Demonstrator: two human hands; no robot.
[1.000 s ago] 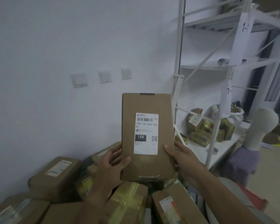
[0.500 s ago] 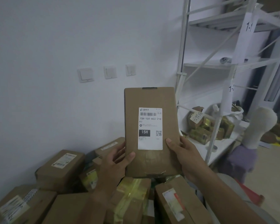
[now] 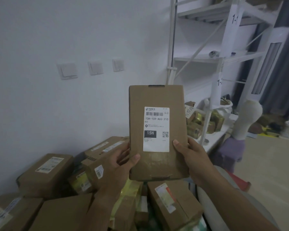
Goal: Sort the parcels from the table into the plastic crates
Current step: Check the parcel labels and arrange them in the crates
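Both hands are on one flat cardboard parcel (image 3: 158, 132), held upright in front of the camera: left hand (image 3: 122, 165) with thumb curled onto the lower left of its face, right hand (image 3: 190, 157) gripping the lower right edge, thumb by the shipping label (image 3: 156, 129). Label reads 15H, so I'd say this is the read-and-decide step. Next it needs carrying to the matching crate, but no crates are in view. Underneath, the table is buried in a pile of parcels (image 3: 57, 180). Behind: white wall with three switches (image 3: 92, 68), and a white shelving rack (image 3: 215, 64) at right.
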